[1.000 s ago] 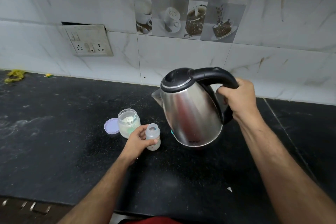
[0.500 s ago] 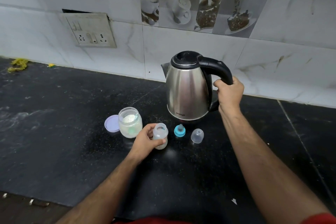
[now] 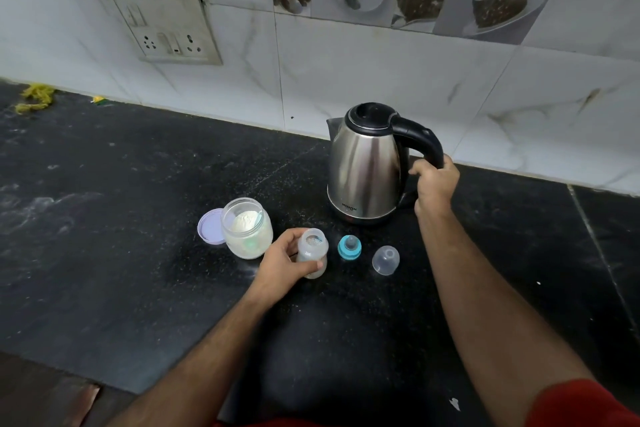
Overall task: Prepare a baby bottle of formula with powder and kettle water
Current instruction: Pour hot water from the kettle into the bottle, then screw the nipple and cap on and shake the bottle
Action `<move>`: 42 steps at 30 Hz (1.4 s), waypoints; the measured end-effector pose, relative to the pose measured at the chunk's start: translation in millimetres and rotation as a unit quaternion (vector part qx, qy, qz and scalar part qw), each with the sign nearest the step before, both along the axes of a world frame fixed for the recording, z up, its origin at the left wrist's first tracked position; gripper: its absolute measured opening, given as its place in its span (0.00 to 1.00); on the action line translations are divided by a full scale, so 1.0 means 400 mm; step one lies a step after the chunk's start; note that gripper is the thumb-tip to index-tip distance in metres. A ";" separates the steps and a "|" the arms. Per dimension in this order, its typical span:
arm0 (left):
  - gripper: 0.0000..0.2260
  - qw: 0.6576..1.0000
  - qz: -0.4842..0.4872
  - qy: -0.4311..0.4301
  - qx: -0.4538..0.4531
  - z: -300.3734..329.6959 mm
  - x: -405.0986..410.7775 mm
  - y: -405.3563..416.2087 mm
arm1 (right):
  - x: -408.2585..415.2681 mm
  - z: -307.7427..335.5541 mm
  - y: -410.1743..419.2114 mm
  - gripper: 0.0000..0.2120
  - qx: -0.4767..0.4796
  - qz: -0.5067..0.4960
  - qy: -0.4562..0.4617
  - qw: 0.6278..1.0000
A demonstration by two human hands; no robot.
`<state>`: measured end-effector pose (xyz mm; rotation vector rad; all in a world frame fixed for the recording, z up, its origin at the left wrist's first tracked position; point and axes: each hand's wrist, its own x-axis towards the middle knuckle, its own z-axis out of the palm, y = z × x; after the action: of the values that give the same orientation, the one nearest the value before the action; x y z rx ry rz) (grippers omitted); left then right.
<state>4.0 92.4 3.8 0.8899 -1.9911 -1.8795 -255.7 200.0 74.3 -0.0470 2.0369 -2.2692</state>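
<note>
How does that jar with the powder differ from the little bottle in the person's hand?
The powder jar is wider and squatter; the baby bottle is slimmer. The jar stands free, while the left hand grips the bottle. The jar holds a heap of white powder; the bottle's contents are hard to make out. Both are clear, upright and uncapped.

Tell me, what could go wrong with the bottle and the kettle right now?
1. The baby bottle stands open with no top on, held only by the left hand; a bump might tip it and spill what is inside.
2. The right hand grips the handle of the kettle; if the water is hot, a clumsy pour could splash the fingers near the bottle.
3. The powder jar is open too, so drips might wet the powder.
</note>
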 end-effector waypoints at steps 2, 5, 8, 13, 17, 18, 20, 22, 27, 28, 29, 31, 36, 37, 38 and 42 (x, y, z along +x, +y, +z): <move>0.25 1.000 0.003 -0.002 -0.002 0.000 -0.003 -0.002 | -0.008 -0.018 -0.001 0.16 0.004 0.001 -0.012 1.000; 0.25 1.000 0.007 -0.006 -0.001 -0.001 -0.008 -0.006 | -0.023 -0.037 0.000 0.15 0.016 0.010 -0.028 0.999; 0.26 1.000 0.009 -0.011 0.001 -0.003 -0.013 -0.008 | -0.031 -0.048 0.008 0.15 0.037 0.023 -0.034 0.998; 0.27 1.000 0.006 -0.016 0.002 -0.004 -0.017 -0.008 | -0.034 -0.061 0.020 0.15 0.044 0.037 -0.025 0.998; 0.26 1.000 0.006 -0.014 0.000 -0.001 -0.014 -0.006 | -0.040 -0.066 0.028 0.14 0.068 0.053 -0.027 0.996; 0.26 1.000 0.006 -0.013 -0.001 0.000 -0.012 -0.004 | -0.042 -0.067 0.032 0.14 0.076 0.061 -0.024 0.995; 0.26 1.000 0.006 -0.010 -0.001 0.003 -0.007 -0.001 | -0.045 -0.070 0.041 0.13 0.080 0.078 -0.019 0.994; 0.26 1.000 0.006 -0.003 0.000 0.006 -0.002 0.005 | -0.045 -0.075 0.055 0.12 0.090 0.096 -0.026 0.991; 0.25 1.000 0.005 0.016 -0.005 0.014 0.015 0.024 | -0.011 -0.102 0.105 0.21 0.117 0.112 -0.050 0.986; 0.25 1.000 0.005 0.020 -0.004 0.014 0.019 0.027 | 0.004 -0.105 0.116 0.25 0.111 0.102 -0.056 0.987; 0.24 1.000 0.005 0.024 -0.003 0.013 0.023 0.031 | 0.022 -0.105 0.125 0.28 0.115 0.083 -0.058 0.988; 0.25 1.000 0.002 0.028 -0.003 0.012 0.033 0.038 | 0.066 -0.099 0.144 0.29 0.143 0.019 -0.058 0.988; 0.25 1.000 -0.010 0.024 -0.002 0.003 0.063 0.052 | 0.208 -0.093 0.164 0.16 0.193 0.001 0.006 0.981; 0.25 1.000 -0.012 0.024 -0.001 0.001 0.068 0.056 | 0.238 -0.098 0.160 0.14 0.204 0.031 0.018 0.978; 0.25 1.000 -0.014 0.024 0.000 0.000 0.074 0.060 | 0.264 -0.104 0.153 0.13 0.215 0.063 0.029 0.974; 0.25 1.000 -0.021 0.023 0.000 -0.003 0.097 0.078 | 0.326 -0.139 0.097 0.19 0.325 0.184 0.084 0.924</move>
<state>42.7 123.4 2.7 0.8040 -1.9981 -1.9045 -125.3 238.9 18.8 -0.5378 2.4972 -1.3388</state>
